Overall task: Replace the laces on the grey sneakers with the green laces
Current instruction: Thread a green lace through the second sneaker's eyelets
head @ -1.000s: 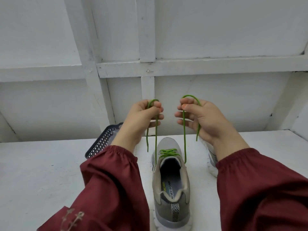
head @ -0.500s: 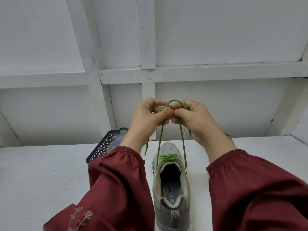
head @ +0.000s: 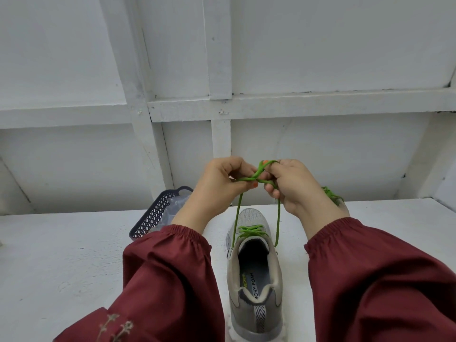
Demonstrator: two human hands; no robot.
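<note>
Where left hand (head: 222, 183) meets right hand (head: 293, 187), green lace (head: 237, 213), above sneaker (head: 255, 308)

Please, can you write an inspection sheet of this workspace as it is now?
Surface: white table, a few scuffs.
Job's things: grey sneaker stands heel toward the person; green lace threaded at its top eyelets, both ends run up to the left hand and right hand, crossing there.
Clutter: dark lattice basket holding clear plastic, left of the sneaker; second green lace partly hidden behind the right wrist.
Grippers: each hand pinches the lace above the sneaker.
Cables: nothing seen.
Surroundings: white panelled wall.
</note>
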